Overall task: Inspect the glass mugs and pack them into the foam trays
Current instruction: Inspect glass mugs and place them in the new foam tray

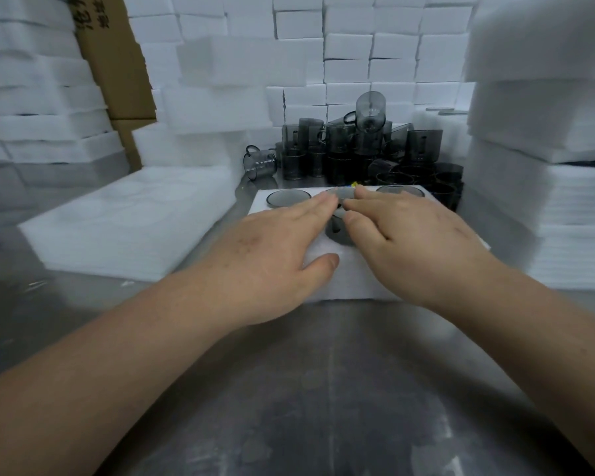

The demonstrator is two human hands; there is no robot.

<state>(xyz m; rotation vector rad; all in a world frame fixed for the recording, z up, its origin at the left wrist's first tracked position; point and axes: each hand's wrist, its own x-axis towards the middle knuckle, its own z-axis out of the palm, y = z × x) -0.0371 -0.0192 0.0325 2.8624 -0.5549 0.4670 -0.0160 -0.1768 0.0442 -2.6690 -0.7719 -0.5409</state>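
A white foam tray (354,280) lies on the metal table in front of me, with grey glass mugs sunk into its holes. One mug bottom (288,197) shows at the far left and another mug bottom (400,190) at the far right. My left hand (275,255) lies flat on the tray with straight fingers. My right hand (406,235) lies flat beside it. The fingertips of both hands touch a mug (339,231) in the middle of the tray, which is mostly hidden. Behind the tray stands a pile of loose grey glass mugs (358,152).
A flat stack of foam sheets (128,221) lies at the left. Tall foam stacks (543,166) rise at the right, and white foam blocks form a wall behind. A cardboard box (114,63) leans at the back left. The metal table (323,389) extends toward me.
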